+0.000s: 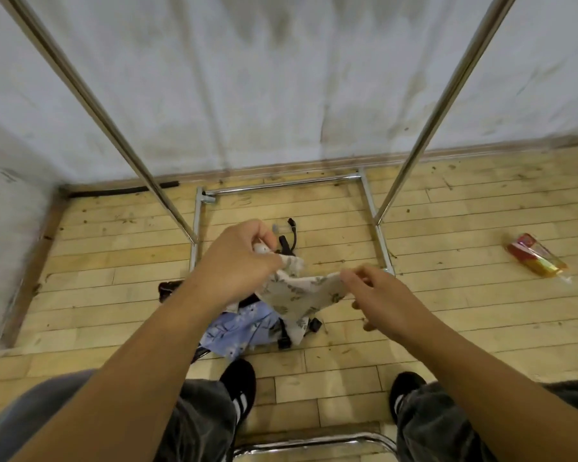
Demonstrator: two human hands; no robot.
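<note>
Wears loose dark grey trousers, faded and creased, wide over both legs. Has black shoes on: left shoe with a soft matt upper and white stripes across its side, right shoe alike, its stripes partly hidden under the hem. Shows left hand and right hand bare, forearms uncovered along their whole visible length.

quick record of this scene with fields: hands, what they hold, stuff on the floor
left hand: grips one end of the white floral cloth
right hand: pinches the other end
cloth state: held up between both hands, above the floor pile
blue floral garment: lying on the wood floor under the cloth
black hangers: on the floor by the pile
chrome rack: stands by the wall
red and yellow wrapper: on the floor, far right
</note>
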